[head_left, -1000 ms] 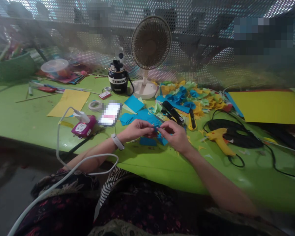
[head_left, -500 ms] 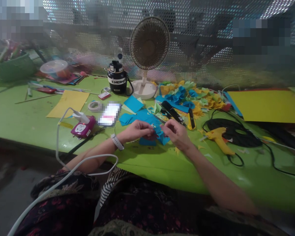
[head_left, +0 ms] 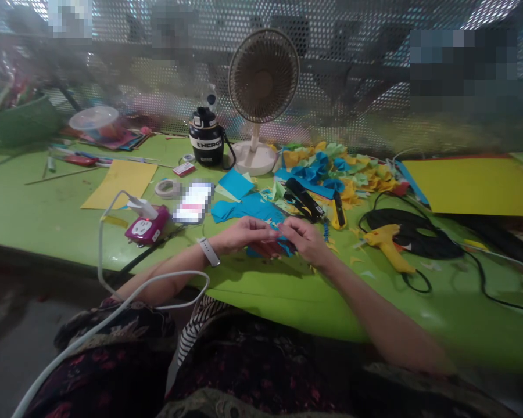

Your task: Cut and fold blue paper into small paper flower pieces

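My left hand (head_left: 251, 235) and my right hand (head_left: 304, 239) meet over the near part of the green table, thumbs and fingers pinched together. Between them is a piece of blue paper (head_left: 290, 248), mostly covered by the fingers. Just beyond my hands lie flat sheets of blue paper (head_left: 248, 207). A black stapler (head_left: 304, 196) rests past my right hand, and a yellow utility knife (head_left: 339, 212) lies to the right of it. Folded blue, green and yellow paper pieces (head_left: 326, 168) are heaped farther back.
To the right are a yellow glue gun (head_left: 386, 244) and a black round mat (head_left: 414, 232) with a cord. A phone (head_left: 194, 201), a tape roll (head_left: 167, 188) and a purple socket adapter (head_left: 147, 226) lie left. A bottle (head_left: 206, 142) and a fan (head_left: 264, 87) stand behind. A white cable (head_left: 157, 281) crosses my left forearm.
My right hand has moved left, closing the gap to my left hand. Less of the blue paper between them shows now.
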### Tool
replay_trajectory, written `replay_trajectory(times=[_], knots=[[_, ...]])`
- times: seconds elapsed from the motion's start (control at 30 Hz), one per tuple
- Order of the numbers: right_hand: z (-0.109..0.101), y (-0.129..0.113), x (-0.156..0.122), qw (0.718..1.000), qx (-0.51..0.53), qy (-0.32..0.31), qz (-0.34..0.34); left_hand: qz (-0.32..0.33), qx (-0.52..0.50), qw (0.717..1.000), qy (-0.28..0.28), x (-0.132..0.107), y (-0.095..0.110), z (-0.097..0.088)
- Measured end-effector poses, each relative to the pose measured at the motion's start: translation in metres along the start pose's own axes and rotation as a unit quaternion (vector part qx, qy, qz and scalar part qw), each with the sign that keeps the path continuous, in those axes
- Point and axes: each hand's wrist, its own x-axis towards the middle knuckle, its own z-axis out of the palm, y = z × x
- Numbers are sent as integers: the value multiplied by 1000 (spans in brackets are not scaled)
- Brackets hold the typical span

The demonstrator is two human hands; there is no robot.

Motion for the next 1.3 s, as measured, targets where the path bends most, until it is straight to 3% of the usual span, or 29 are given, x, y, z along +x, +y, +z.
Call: replay_trajectory(times=[0.33,0.53,0.73,1.07,1.2,1.3], knots=[[5,-1,-1,999,-30,34,-19,-1,19,1000,-22,3,-2,2],[-1,-5,-1,999,-26,9,22,21,22,999,20,4,-4,2],[2,1,-1,996,-86,25,-20,23,25,999,35,4,-3,2],[5,3,0,996,-82,41,-21,56,28,992,106,4,-5,2],[-5,3,2,995,-96,30,-3,57,37,990,122,5,-4,1],[-25,9,9,986,-146,83,19,67,30,986,148,6,-2,0]])
